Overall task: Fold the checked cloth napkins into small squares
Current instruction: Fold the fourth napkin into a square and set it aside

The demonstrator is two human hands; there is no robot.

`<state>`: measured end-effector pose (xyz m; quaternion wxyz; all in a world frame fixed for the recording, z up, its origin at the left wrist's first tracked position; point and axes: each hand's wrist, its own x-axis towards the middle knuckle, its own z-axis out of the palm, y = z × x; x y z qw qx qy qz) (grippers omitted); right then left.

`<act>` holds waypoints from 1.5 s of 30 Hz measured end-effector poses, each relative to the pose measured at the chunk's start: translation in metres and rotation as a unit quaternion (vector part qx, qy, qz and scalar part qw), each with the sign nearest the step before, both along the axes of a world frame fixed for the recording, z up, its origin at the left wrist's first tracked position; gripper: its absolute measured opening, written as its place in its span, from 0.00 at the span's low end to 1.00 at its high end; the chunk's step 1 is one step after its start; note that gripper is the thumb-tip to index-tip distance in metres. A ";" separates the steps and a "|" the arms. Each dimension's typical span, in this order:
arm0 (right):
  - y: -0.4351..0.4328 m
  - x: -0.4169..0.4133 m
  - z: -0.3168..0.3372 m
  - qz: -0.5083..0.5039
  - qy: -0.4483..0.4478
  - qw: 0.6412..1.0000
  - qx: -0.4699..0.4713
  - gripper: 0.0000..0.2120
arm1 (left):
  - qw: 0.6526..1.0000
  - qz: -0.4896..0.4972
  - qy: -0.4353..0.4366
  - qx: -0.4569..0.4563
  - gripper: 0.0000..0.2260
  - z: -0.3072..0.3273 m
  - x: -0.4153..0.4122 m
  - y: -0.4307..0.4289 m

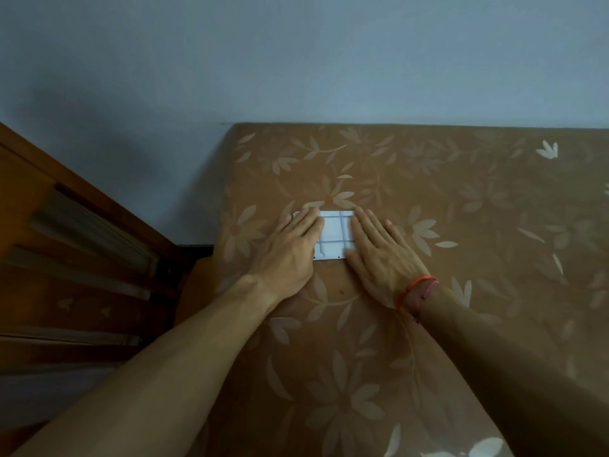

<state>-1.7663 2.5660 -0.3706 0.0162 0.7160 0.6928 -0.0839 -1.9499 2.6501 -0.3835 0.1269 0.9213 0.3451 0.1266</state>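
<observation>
I press both palms flat on the folded checked napkin point(336, 234), which lies toward the far left of the flower-patterned table point(478, 199). My left hand point(293, 249) covers its left end and my right hand point(379, 255) its right edge, fingers straight and gripping nothing, probably to set the crease. With both ends hidden, I cannot tell whether it is square yet.
</observation>
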 end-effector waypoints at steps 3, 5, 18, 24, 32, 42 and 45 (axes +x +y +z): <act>-0.002 -0.004 0.003 -0.002 -0.015 1.000 -0.008 0.36 | 1.000 -0.004 0.012 -0.006 0.23 0.001 0.002 -0.002; -0.009 -0.011 0.005 -0.013 -0.017 1.000 -0.006 0.36 | 1.000 -0.002 0.008 -0.007 0.23 0.003 0.002 -0.002; -0.039 -0.027 0.019 0.011 0.012 1.000 0.016 0.34 | 1.000 -0.008 0.009 -0.004 0.23 -0.001 0.003 -0.001; -0.023 -0.026 0.017 0.025 0.005 1.000 -0.017 0.39 | 1.000 0.018 -0.011 -0.008 0.21 0.000 -0.008 -0.010; -0.023 -0.029 0.018 0.004 0.049 0.999 -0.019 0.40 | 1.000 0.019 -0.023 -0.004 0.19 0.010 -0.031 -0.026; 0.017 0.003 0.056 -0.309 0.291 0.901 0.092 0.15 | 0.831 0.376 -0.249 -0.324 0.08 0.052 -0.004 0.001; 0.022 0.004 0.050 -0.328 0.278 0.902 0.046 0.12 | 0.830 0.383 -0.215 -0.342 0.07 0.054 0.004 -0.002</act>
